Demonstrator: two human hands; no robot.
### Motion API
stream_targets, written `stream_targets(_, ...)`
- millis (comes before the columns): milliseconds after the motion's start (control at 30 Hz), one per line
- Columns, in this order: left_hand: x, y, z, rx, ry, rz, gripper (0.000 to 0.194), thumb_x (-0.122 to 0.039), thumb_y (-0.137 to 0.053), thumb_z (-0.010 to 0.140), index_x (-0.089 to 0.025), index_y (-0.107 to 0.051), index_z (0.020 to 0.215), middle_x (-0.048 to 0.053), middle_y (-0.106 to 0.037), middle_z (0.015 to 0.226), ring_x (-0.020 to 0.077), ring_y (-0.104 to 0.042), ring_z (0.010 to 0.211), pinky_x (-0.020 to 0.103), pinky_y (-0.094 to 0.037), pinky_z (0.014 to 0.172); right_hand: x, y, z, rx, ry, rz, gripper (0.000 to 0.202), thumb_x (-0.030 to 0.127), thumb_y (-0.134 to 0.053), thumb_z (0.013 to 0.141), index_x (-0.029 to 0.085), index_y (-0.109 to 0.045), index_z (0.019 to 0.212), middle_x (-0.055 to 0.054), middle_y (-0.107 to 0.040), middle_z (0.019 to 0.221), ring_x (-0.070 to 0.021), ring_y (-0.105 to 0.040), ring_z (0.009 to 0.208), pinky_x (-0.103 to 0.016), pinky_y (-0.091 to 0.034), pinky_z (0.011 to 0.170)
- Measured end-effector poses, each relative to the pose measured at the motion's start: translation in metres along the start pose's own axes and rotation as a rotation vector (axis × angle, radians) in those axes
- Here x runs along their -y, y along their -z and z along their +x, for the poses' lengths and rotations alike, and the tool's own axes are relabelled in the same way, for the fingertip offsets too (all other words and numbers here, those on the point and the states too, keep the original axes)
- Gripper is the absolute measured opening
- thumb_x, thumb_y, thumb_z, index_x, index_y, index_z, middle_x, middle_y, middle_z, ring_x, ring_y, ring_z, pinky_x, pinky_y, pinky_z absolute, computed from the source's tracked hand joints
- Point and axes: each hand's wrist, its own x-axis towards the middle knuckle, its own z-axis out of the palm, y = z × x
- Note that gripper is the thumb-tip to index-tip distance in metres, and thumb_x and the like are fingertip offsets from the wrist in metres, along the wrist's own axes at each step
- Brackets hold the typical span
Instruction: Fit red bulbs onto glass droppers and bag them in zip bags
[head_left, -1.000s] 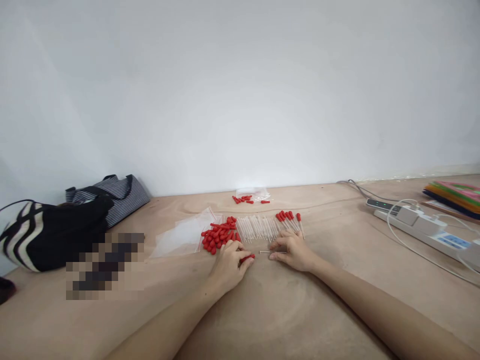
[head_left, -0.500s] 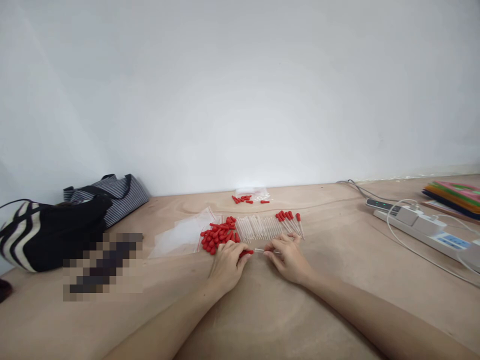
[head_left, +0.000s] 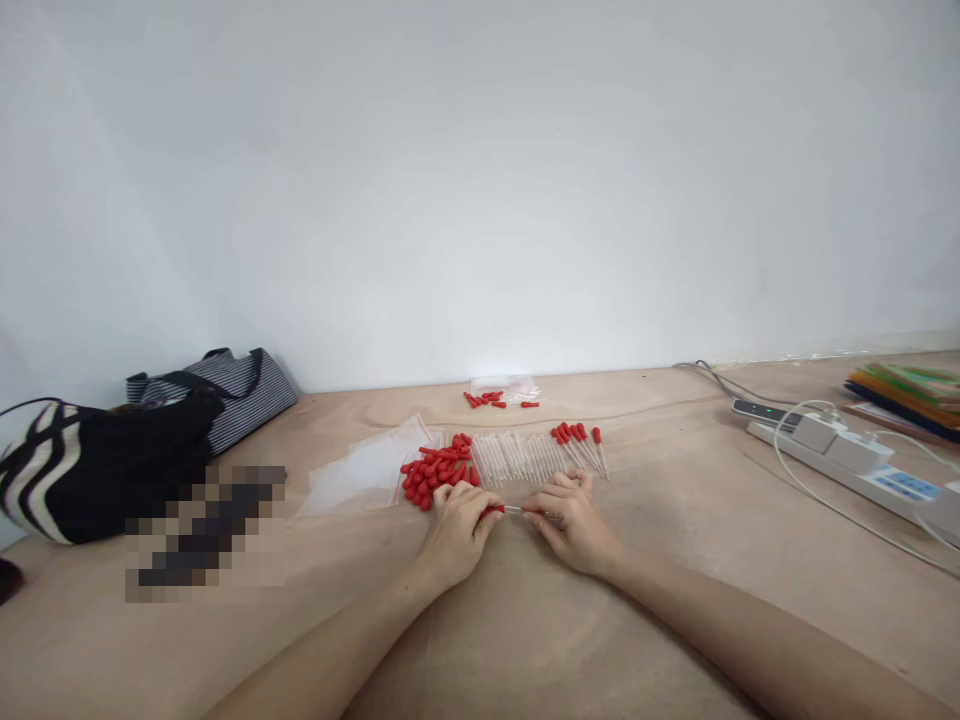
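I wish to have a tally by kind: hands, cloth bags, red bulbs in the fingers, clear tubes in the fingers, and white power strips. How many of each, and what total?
Hands (left hand, right hand): 2
Cloth bags (black bag, striped bag): 2
Held red bulb: 1
Held clear tube: 1
White power strip: 1
Total: 7

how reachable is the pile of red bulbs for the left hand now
Probably yes: the left hand is right beside the pile of red bulbs, with nothing visible between them. Its fingers pinch a single red bulb, though, so they would likely need freeing first.
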Motion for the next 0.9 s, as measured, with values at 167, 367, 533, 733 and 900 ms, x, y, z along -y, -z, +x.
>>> stream_targets(167, -0.003, 0.002, 0.000, -0.002, -0.008, -0.001, 0.013, -0.021, -0.045, 0.082, -0.022, -0.057, 0.077, -0.001, -0.063, 0.079, 0.0165, -0.050, 0.081, 0.036, -0.026, 0.080, -0.001, -0.002, 0.000, -0.022, 0.082, -0.068, 0.019, 0.023, -0.044, 0.083, 0.023, -0.063, 0.080, 0.000, -0.059, 0.067, -0.0136, -0.045, 0.074, -0.034, -0.019, 0.077)
stream_targets(367, -0.001, 0.003, -0.001, -0.013, -0.022, 0.009, 0.012, -0.022, -0.047, 0.082, -0.021, -0.056, 0.075, -0.001, -0.063, 0.077, 0.0164, -0.051, 0.080, 0.037, -0.024, 0.082, -0.003, -0.001, 0.002, -0.017, 0.155, -0.090, 0.020, 0.018, -0.044, 0.082, 0.022, -0.063, 0.080, -0.001, -0.058, 0.067, -0.0143, -0.042, 0.074, -0.035, -0.019, 0.077)
stream_targets(533, -0.003, 0.002, -0.002, -0.037, -0.069, 0.023, 0.011, -0.023, -0.048, 0.082, -0.021, -0.056, 0.074, -0.002, -0.064, 0.075, 0.0163, -0.051, 0.080, 0.038, -0.022, 0.085, 0.001, -0.002, 0.003, -0.002, 0.162, -0.112, 0.020, 0.014, -0.043, 0.080, 0.020, -0.061, 0.076, -0.002, -0.058, 0.066, -0.0152, -0.041, 0.074, -0.036, -0.018, 0.076)
stream_targets(733, -0.007, 0.000, 0.002, -0.160, -0.055, -0.004, 0.013, -0.026, -0.048, 0.083, -0.022, -0.059, 0.077, -0.002, -0.066, 0.077, 0.0162, -0.053, 0.079, 0.038, -0.022, 0.086, 0.006, -0.006, 0.004, -0.002, 0.164, -0.141, 0.017, 0.018, -0.043, 0.081, 0.017, -0.057, 0.072, -0.002, -0.058, 0.067, -0.0144, -0.042, 0.072, -0.035, -0.018, 0.075)
stream_targets(900, 0.003, 0.001, 0.005, -0.230, 0.090, -0.046, 0.010, -0.028, -0.051, 0.081, -0.024, -0.061, 0.082, -0.002, -0.066, 0.083, 0.0175, -0.054, 0.082, 0.038, -0.023, 0.082, -0.001, -0.002, 0.006, -0.019, -0.002, -0.062, 0.020, 0.019, -0.040, 0.084, 0.019, -0.057, 0.074, -0.002, -0.060, 0.068, -0.0149, -0.044, 0.074, -0.034, -0.018, 0.075)
